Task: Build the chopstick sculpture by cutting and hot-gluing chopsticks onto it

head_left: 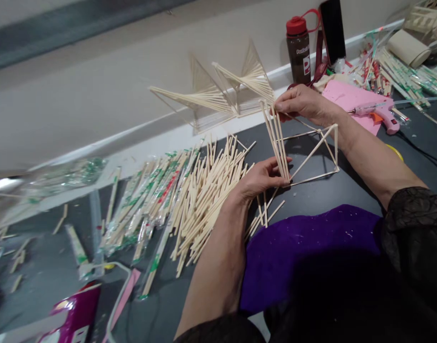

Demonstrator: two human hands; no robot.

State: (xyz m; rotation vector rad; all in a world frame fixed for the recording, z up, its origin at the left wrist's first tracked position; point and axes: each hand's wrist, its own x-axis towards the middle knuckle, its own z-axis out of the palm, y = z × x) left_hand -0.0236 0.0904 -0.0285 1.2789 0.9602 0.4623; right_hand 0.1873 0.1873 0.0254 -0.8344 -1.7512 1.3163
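A frame of glued wooden chopsticks [312, 154] stands on the grey table between my hands. Several chopsticks run close together down its left side. My left hand [259, 178] pinches the lower end of this row, thumb in front and fingers behind. At the upper end, my right hand [302, 102] has thumb and forefinger closed on the stick tips; its other fingers are partly hidden. Left of the frame lies a large heap of loose chopsticks [207, 200]. A finished-looking chopstick structure [204, 100] with fanned, twisted rows leans near the wall.
Wrapped chopsticks [150, 190] lie left of the heap. A pink glue gun [377, 112] rests on the right, its cord trailing. Behind are a red-capped bottle [299, 52] and a phone [332, 31]. Purple cloth [311, 228] covers the near edge.
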